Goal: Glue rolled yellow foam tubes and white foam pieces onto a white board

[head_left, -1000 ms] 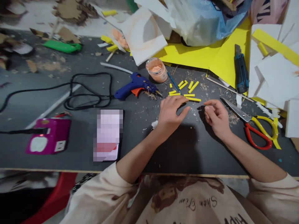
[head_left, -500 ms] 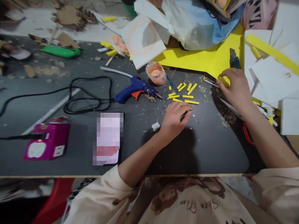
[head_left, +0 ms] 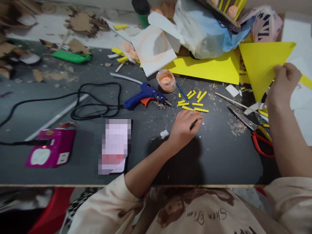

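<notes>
We find the yellow sheet, a triangular piece, held clear of the bench, well to the right of the glue gun and somewhat beyond it. The right hand has it by its right-hand edge, fingers closed in a pinch on the sheet. The triangle's point hangs down toward the bench.

In our judgement the work in hand is the one-handed taking up of this sheet. A sheet gripped at one edge will flex, so any fine handling calls for support from a second hand.

The left hand rests on the bench, right of the glue gun and nearer to us. Its fingers are curled about a thin dark item at the fingertips; we cannot tell what it is.

Cut yellow strips lie just right of the glue gun's nozzle, near the left hand but apart from it. An orange-filled jar stands just beyond the nozzle. Scissors lie well to the right of the glue gun. A black cord loops away to its left.
</notes>
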`<state>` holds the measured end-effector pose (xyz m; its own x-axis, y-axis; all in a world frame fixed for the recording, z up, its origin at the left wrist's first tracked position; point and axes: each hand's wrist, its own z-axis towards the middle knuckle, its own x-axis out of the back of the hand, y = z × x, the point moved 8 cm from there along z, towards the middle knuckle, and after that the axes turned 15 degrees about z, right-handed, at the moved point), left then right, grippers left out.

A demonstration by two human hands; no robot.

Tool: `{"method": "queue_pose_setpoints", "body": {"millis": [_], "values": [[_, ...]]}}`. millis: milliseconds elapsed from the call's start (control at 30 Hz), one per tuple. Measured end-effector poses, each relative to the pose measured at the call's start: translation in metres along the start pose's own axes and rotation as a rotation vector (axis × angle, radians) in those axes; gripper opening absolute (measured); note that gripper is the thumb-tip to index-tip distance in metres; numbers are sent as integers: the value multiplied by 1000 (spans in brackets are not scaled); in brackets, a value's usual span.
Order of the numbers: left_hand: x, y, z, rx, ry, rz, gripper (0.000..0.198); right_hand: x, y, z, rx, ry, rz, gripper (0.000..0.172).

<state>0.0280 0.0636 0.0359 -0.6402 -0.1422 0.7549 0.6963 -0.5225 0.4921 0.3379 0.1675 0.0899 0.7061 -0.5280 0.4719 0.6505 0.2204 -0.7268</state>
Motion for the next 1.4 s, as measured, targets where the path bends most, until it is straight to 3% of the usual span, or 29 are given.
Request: {"method": "queue_pose_setpoints", "body": {"millis": [67,133,233,367,500,633,767,867,967,1067,1200,1400], "values": [[0,0,0,-4,-11,5,16,18,-7,3,23,176,72,31],[1,0,0,-16,-11,-5,15,21,-30,-4,145,221,72,32],[2,2,0,-25,-18,-98,14,-5,-61,-31,284,67,-112,31],[-9,8,-2,49,-175,-408,24,-46,-69,-72,353,-236,-201,30],[-27,30,-7,137,-419,-743,36,-51,-61,-83,273,-309,-186,33],[-40,38,-14,211,-570,-752,31,-50,-58,-82,173,-357,-188,35],[-55,17,-4,568,-509,-925,26,-56,-52,-88,130,-439,-232,42],[-71,23,25,714,-438,-1138,20,-58,-49,-92,142,-459,-247,46],[-87,42,64,680,-347,-1246,5,-55,-49,-95,148,-468,-238,46],[-102,48,89,702,-198,-1269,10,-49,-48,-99,131,-501,-214,48],[-124,45,93,848,-260,-1236,18,-36,-38,-107,116,-510,-185,51],[-126,44,94,901,-287,-1292,19,-26,-4,-105,49,-470,-163,55]]}}
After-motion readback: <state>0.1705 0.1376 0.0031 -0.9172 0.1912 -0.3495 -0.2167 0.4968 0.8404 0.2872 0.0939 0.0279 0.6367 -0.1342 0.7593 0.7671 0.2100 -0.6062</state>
